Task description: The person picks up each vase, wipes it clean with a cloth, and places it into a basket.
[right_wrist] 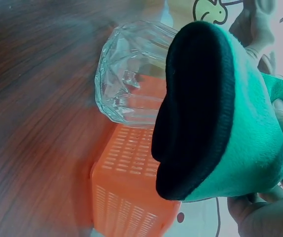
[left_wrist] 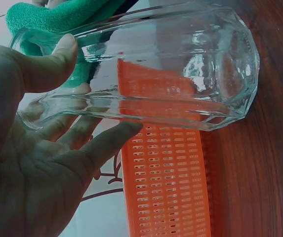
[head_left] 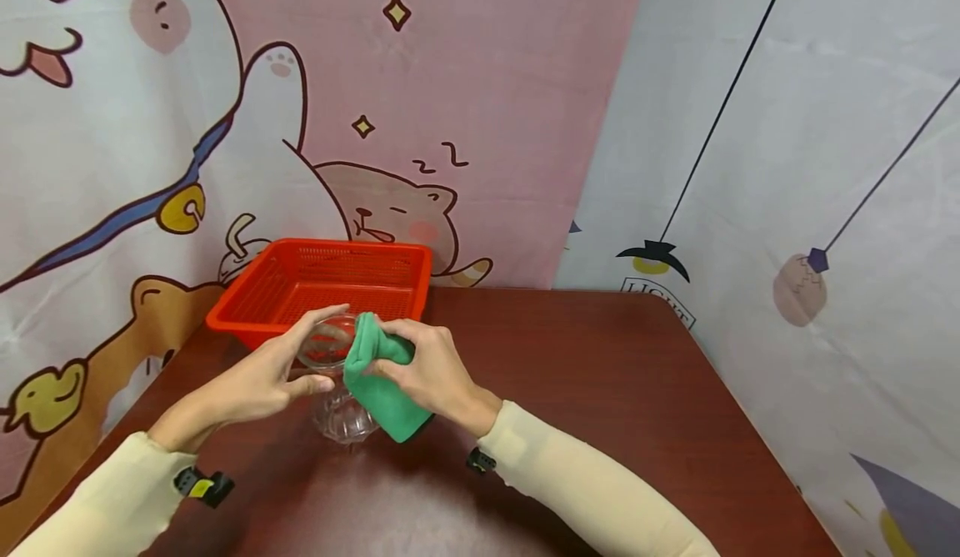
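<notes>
A clear glass vase [left_wrist: 181, 74] with a flared mouth and a ribbed body is held above the table. My left hand [head_left: 251, 382] grips it near the neck, its thumb [left_wrist: 52, 69] on one side and the fingers round the other. In my right hand [head_left: 442, 378] is a folded green cloth [head_left: 393, 390], pinched between thumb and fingers. The cloth lies against the vase's rim on the right side. Its dark folded edge [right_wrist: 195, 108] faces the right wrist camera and hides part of the vase there.
Behind the hands, a red-orange plastic basket [head_left: 322, 286] with slotted walls stands at the table's back left. The dark brown wooden table [head_left: 585, 390] reaches to the right. Cartoon-printed curtains [head_left: 487, 123] hang along the back and sides.
</notes>
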Demonstrator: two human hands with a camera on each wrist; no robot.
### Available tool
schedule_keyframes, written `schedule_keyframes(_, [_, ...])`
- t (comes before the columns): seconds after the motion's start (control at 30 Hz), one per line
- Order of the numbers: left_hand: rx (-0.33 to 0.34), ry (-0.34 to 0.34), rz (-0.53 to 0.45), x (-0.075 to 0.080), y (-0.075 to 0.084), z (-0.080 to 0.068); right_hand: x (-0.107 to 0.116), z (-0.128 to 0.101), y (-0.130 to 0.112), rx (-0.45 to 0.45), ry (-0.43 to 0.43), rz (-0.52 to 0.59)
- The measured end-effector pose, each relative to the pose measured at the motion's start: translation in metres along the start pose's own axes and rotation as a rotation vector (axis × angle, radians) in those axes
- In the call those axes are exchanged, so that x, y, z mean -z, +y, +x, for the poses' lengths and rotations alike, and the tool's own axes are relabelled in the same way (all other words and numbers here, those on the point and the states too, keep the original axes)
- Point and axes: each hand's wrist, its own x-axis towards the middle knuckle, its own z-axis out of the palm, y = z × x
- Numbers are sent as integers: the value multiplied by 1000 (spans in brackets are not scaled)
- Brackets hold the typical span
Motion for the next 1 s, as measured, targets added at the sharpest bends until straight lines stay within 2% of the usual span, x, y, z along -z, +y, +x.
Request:
schedule_keyframes(0.37, [10, -9, -23, 0, -2, 1, -7, -1, 3, -1, -20, -54])
schedule_keyframes(0.63, [22, -12, -43, -2, -2, 0, -10, -4, 7, -17, -96, -135])
schedule_keyframes(1.0, [35, 0, -18, -2, -2, -1, -12, -4, 16, -5, -224, -225])
